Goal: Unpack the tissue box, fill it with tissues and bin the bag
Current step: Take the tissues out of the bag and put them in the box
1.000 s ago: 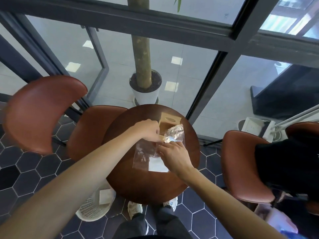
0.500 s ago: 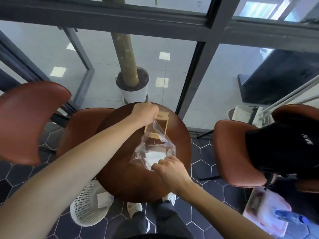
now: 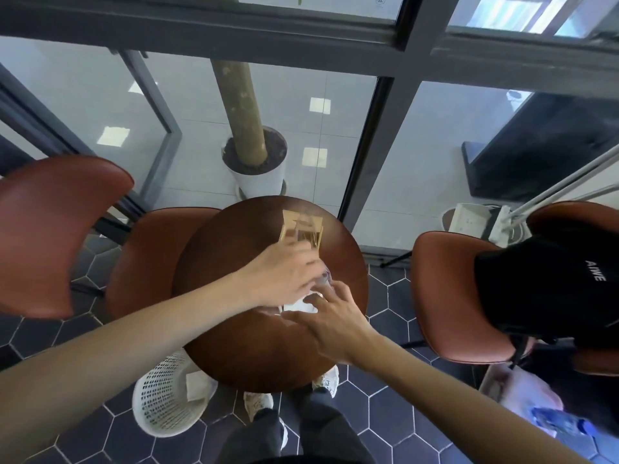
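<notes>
The wooden tissue box (image 3: 302,229) stands by itself on the far side of the round brown table (image 3: 261,356), looking blurred. Nearer to me lies the clear plastic bag (image 3: 324,278) with a white tissue pack (image 3: 299,307) inside, mostly hidden by my hands. My left hand (image 3: 284,277) is just in front of the box, with its fingers curled down on the bag's upper part. My right hand (image 3: 335,318) holds the bag's near end, thumb under the white pack and fingers over it.
A white lattice bin (image 3: 164,403) with a paper in it stands on the floor under the table's left edge. Brown chairs flank the table on the left (image 3: 60,229) and right (image 3: 452,296); a black garment (image 3: 552,283) hangs on the right one. A potted tree (image 3: 256,162) stands behind the glass.
The wooden box has come out of the bag and now stands on the table's far side. My left hand has dropped back onto the bag. The bag has gone from lifted to low between both hands.
</notes>
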